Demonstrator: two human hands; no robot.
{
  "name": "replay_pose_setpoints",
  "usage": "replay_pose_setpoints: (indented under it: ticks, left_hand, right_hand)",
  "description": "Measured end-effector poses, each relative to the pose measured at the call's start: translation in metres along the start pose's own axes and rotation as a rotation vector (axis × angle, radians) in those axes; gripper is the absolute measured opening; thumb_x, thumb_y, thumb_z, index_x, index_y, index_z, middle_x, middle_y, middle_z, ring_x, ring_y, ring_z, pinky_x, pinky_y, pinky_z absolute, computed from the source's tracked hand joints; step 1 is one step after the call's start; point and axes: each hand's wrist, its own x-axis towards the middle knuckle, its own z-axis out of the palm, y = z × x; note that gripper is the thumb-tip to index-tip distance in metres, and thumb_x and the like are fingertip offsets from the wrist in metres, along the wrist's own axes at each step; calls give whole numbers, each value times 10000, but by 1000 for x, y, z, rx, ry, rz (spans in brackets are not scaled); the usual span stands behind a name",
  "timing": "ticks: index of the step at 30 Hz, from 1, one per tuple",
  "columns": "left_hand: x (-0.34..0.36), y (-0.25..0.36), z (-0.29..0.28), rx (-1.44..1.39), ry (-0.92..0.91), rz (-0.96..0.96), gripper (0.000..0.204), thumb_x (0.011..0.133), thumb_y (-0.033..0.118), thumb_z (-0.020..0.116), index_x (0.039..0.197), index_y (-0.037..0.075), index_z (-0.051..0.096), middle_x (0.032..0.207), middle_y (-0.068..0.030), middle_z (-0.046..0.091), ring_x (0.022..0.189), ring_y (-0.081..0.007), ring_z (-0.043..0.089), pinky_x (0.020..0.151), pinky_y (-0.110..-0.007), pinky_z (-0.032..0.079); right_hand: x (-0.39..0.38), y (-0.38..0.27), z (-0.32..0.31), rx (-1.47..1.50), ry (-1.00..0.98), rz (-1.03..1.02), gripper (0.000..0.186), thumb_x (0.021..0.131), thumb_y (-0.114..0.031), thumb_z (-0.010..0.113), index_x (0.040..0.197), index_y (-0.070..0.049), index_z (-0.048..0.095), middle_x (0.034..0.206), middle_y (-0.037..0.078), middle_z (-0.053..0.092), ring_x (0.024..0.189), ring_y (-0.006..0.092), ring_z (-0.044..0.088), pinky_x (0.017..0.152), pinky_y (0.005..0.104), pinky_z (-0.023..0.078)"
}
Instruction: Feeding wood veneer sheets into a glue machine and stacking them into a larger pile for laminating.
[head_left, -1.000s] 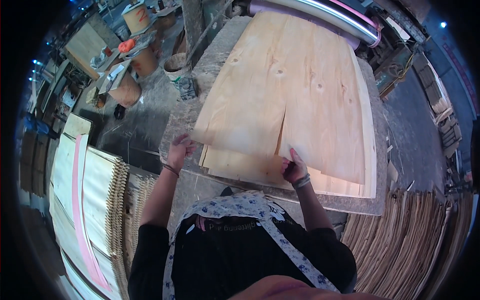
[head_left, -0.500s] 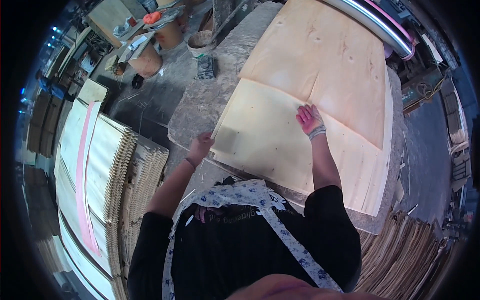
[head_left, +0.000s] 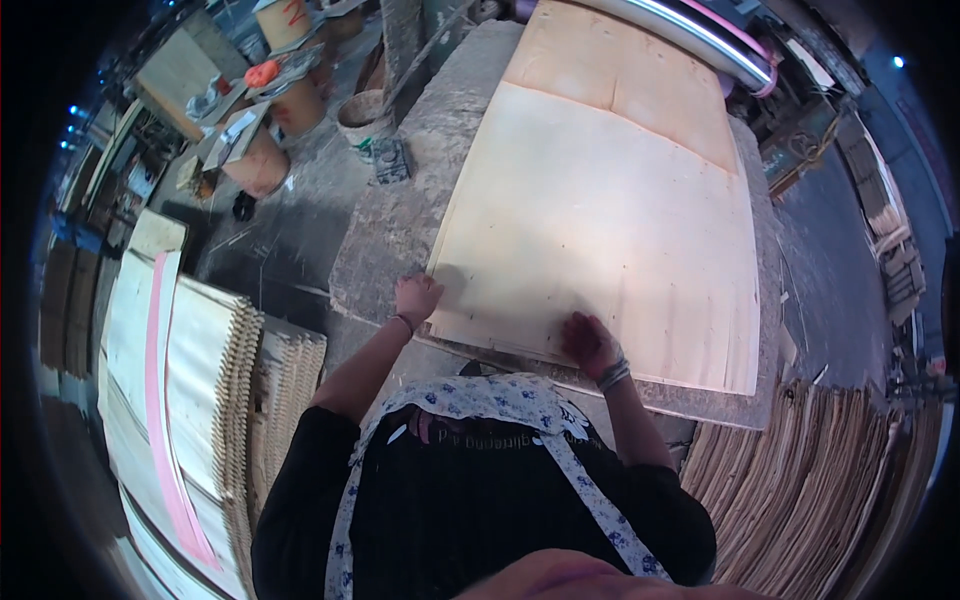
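Note:
Pale wood veneer sheets point(head_left: 590, 220) lie on the worn, wide bench in front of me. The top sheet's far edge overlaps or meets another veneer piece point(head_left: 620, 75) that runs up to shiny rollers. At the left edge of the sheet, near its front corner, my left hand point(head_left: 418, 297) is closed with its fingers bent at that edge. My right hand point(head_left: 590, 343), in shadow, hovers over or touches the sheet near its front edge, fingers loosely apart and nothing seen in them. A pale band circles the right wrist.
Metal rollers point(head_left: 700, 50) cross the bench's far end. At my left stands a stack of toothed-edge wood sheets point(head_left: 200, 370) with a pink strip point(head_left: 158, 400) on top. More stacked veneer point(head_left: 800, 470) is at the lower right. A bucket point(head_left: 365, 118) and drums point(head_left: 257, 165) stand far left.
The top veneer sheet has shifted away from me toward the rollers. My right hand has come back from the middle of the sheet to its front edge. My left hand stays at the left edge.

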Motion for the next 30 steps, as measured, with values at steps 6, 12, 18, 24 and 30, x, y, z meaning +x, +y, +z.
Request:
replay_pose_setpoints:
  ticks: [6,12,18,24,30]
  left_hand:
    - [-8,17,-8,-72,-42,86,522,719,421,665,1136,118,588,1181,-163,499,1171,-353,405,970,-458,346]
    - [-18,42,3,190,133,9,582,716,439,648,1189,113,556,1323,-137,356,1235,-352,315,990,-494,292]
    - [5,38,13,129,147,-112,569,694,455,670,1156,139,570,1332,-130,360,1244,-357,311,992,-517,305]
    - [13,44,-30,-106,188,-37,416,698,295,724,1014,51,608,1092,-103,549,985,-239,531,836,-388,451]
    - [8,71,-86,-1153,-125,339,95,782,10,649,870,21,613,814,-22,629,696,-97,589,659,-247,495]
  right_hand:
    - [-42,31,6,65,-189,28,383,876,-431,554,1106,-129,598,980,17,645,878,188,596,724,334,480]
    - [-52,39,21,11,62,-31,438,843,-470,588,1121,-132,590,955,13,640,875,185,600,717,352,482]
    - [-47,41,11,34,-47,-29,438,820,-494,607,1067,-133,594,944,13,634,867,180,593,686,326,466]
    - [-44,38,-9,-29,-90,121,548,818,-588,542,1098,-119,595,970,32,640,865,188,595,698,325,471]
    - [-74,26,18,-76,12,204,726,802,-686,465,1161,-64,570,1016,80,636,848,204,596,656,337,469]
